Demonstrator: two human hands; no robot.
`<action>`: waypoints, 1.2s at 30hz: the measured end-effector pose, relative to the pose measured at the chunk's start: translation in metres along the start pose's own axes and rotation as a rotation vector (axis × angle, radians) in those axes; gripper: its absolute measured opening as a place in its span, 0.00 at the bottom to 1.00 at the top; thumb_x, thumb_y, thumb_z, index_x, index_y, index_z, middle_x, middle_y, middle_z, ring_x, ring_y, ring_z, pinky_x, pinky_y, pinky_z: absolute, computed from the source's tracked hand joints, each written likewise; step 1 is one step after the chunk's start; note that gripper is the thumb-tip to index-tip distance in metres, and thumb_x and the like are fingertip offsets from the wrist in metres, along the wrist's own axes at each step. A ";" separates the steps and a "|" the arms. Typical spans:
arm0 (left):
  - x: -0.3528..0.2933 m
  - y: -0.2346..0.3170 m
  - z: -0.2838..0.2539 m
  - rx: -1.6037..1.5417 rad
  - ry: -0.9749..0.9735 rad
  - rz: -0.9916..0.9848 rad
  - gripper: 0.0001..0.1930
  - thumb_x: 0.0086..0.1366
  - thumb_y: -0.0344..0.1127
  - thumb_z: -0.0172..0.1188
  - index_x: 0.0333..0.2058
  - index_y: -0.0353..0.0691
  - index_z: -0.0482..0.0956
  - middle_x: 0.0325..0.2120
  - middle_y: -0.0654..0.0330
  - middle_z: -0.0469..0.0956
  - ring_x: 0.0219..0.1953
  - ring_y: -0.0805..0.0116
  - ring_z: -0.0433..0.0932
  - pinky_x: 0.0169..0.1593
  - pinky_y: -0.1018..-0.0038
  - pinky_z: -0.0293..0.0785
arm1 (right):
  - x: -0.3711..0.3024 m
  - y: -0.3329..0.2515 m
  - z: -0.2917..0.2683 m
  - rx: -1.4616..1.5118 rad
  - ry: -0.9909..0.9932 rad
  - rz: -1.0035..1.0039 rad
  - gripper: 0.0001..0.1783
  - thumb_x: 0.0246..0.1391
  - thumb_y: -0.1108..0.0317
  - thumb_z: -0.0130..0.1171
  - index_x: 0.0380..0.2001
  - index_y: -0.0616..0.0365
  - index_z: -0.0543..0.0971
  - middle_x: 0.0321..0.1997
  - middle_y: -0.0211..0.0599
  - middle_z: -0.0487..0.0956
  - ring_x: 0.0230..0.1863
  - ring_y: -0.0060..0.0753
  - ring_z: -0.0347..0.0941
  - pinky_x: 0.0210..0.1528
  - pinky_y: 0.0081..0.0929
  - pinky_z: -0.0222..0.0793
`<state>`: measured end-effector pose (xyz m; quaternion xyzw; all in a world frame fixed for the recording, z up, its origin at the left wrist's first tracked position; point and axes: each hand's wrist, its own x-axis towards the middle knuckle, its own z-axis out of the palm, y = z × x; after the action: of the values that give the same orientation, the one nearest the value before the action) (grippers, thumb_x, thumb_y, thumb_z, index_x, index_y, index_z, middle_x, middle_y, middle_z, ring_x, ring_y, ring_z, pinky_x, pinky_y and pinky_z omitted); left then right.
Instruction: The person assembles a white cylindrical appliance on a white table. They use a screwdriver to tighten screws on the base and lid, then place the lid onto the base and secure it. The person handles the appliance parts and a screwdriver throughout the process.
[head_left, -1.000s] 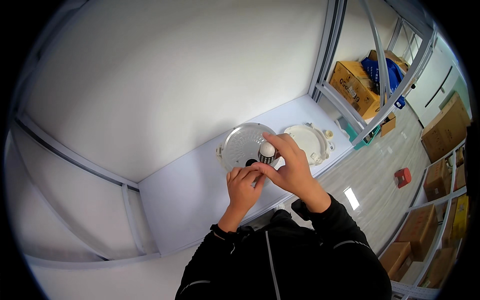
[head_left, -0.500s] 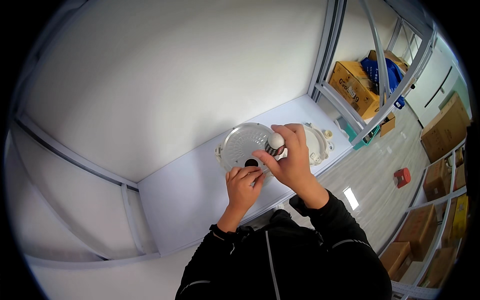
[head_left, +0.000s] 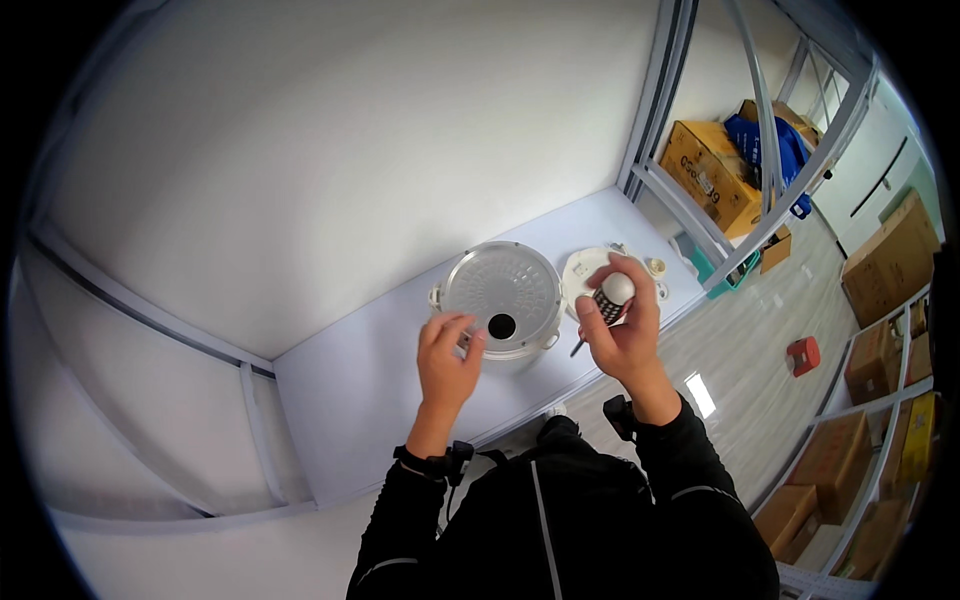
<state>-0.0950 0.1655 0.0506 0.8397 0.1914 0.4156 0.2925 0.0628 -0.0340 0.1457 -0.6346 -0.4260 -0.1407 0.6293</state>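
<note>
In my right hand (head_left: pixel 632 335) is a screwdriver (head_left: pixel 608 303) with a fat black-and-white handle, a pale rounded end and a dark shaft slanting down to the left. My fingers and thumb wrap round its handle, above the near part of a round white piece (head_left: pixel 578 268). A round white appliance body (head_left: pixel 512 354) with a silver dimpled top (head_left: pixel 495 275) and a dark round hole (head_left: pixel 501 326) stands left of it. My left hand (head_left: pixel 446 365) is at its near left edge, fingers curved and apart, with nothing seen in them; contact with the rim I cannot tell.
All this stands on a long white table (head_left: pixel 370 400) against a pale wall. Small parts (head_left: pixel 657 268) lie at its right end. Right of the table are a yellow carton (head_left: pixel 705 180), a red stool (head_left: pixel 803 355) on the floor and a shelf with boxes (head_left: pixel 832 450).
My right hand has moved right with the screwdriver, away from the appliance's top. My left hand has drawn back left from near the dark hole, its fingers spreading.
</note>
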 end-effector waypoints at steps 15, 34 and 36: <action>0.017 -0.010 0.011 0.105 -0.103 -0.182 0.07 0.65 0.37 0.75 0.37 0.43 0.91 0.42 0.61 0.82 0.43 0.57 0.83 0.46 0.62 0.81 | -0.050 0.024 0.036 -0.062 -0.675 0.178 0.26 0.58 0.72 0.67 0.60 0.54 0.75 0.52 0.42 0.81 0.36 0.48 0.84 0.39 0.41 0.80; -0.027 0.011 0.003 -0.159 -0.122 -0.136 0.05 0.74 0.31 0.68 0.44 0.38 0.84 0.42 0.57 0.84 0.37 0.61 0.85 0.43 0.67 0.81 | -0.051 0.059 0.029 -0.115 -0.504 0.306 0.25 0.55 0.72 0.69 0.57 0.50 0.78 0.42 0.45 0.84 0.42 0.53 0.84 0.44 0.44 0.80; -0.026 0.020 -0.003 -0.136 -0.154 -0.164 0.05 0.74 0.31 0.68 0.44 0.38 0.86 0.42 0.58 0.83 0.37 0.63 0.84 0.41 0.69 0.80 | -0.051 0.061 0.028 -0.116 -0.509 0.337 0.25 0.54 0.73 0.69 0.56 0.50 0.78 0.43 0.45 0.85 0.42 0.53 0.84 0.44 0.44 0.80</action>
<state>-0.1109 0.1362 0.0495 0.8289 0.2080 0.3366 0.3955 0.0661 -0.0178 0.0637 -0.7458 -0.4502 0.1051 0.4796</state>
